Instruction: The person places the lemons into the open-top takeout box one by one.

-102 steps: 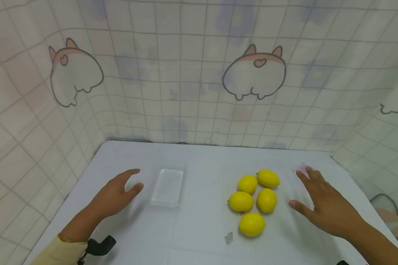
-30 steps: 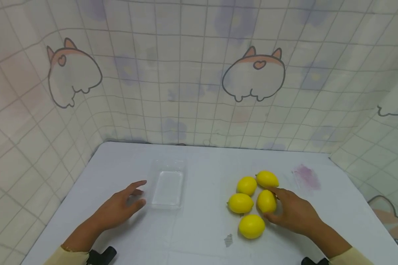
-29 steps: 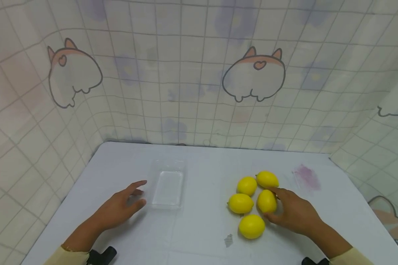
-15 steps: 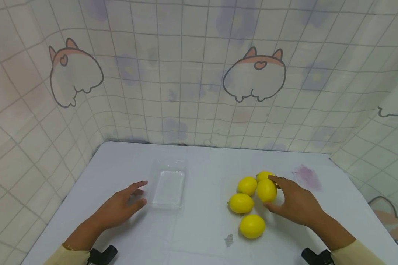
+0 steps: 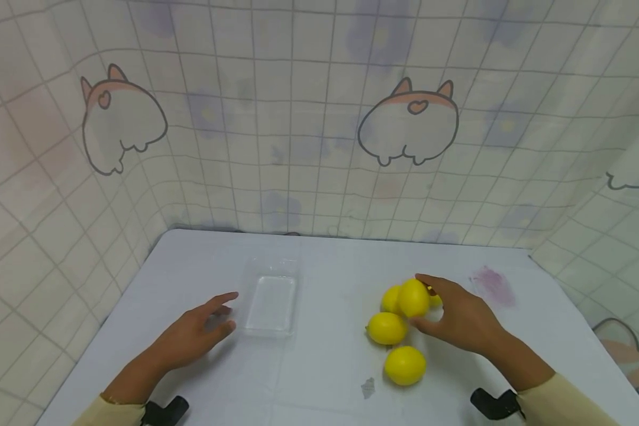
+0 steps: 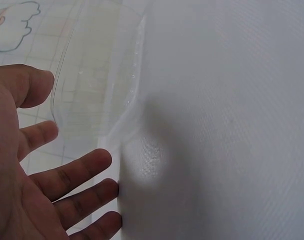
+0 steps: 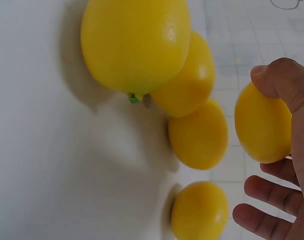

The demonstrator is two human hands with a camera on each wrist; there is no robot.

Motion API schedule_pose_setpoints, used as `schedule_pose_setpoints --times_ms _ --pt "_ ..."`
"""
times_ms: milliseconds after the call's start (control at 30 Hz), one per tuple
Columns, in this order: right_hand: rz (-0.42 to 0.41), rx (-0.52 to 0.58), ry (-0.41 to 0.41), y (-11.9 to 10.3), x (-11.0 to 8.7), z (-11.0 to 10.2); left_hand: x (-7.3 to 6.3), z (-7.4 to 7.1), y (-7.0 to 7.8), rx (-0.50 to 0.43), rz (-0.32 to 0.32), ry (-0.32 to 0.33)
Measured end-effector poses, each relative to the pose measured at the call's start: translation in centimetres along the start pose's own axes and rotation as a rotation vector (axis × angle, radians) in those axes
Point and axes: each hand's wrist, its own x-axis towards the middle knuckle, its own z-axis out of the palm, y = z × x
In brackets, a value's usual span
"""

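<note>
My right hand (image 5: 465, 316) grips a yellow lemon (image 5: 413, 297) between thumb and fingers. In the right wrist view, this lemon (image 7: 261, 122) is held up, apart from the others. Behind it in the head view, two lemons are partly hidden, one at left (image 5: 389, 300) and one at right (image 5: 436, 298). Nearer lie a lemon with a small stem (image 5: 386, 328) and a front lemon (image 5: 405, 365). My left hand (image 5: 194, 328) holds nothing, its fingers loosely spread beside a clear plastic container (image 5: 270, 305). The left wrist view shows fingertips (image 6: 104, 157) close to the container's wall (image 6: 137, 75).
A white table (image 5: 330, 378) bears everything. A pinkish stain (image 5: 492, 285) marks its back right, and a small grey patch (image 5: 368, 388) lies near the front. Fabric with a grid and corgi drawings (image 5: 319, 118) closes off the back and sides.
My right hand came in from the right, took a lemon from the group, then raised it and carried it slightly left. The left hand moved a little right, closer to the container.
</note>
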Motion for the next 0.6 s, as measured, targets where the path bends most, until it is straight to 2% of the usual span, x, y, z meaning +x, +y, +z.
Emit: schedule_pose_setpoints --times_ms 600 --pt "-0.016 0.132 -0.014 -2.9 1.7 0.7 0.0 0.0 0.3 0.012 -0.013 -0.005"
